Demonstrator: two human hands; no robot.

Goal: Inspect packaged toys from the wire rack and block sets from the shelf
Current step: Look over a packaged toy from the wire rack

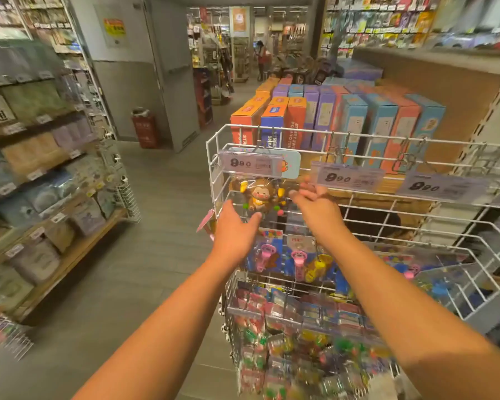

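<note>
Two hands at white wire rack [214, 157]. Left hand [233, 226] open, fingers beside bagged monkey toy [260, 197] hanging on top row. Right hand [315, 203] loosely curled beside it, grip unclear. Block sets [358, 122] shelved behind.

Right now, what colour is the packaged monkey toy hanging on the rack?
Brown monkey toy, yellow bib; head view.

The aisle floor [156, 226] lies open left of the wire rack [358, 215]. Price tags [250, 163] and packed toys [261, 197] crowd its front; its upper tier looks, perhaps, open behind.
</note>
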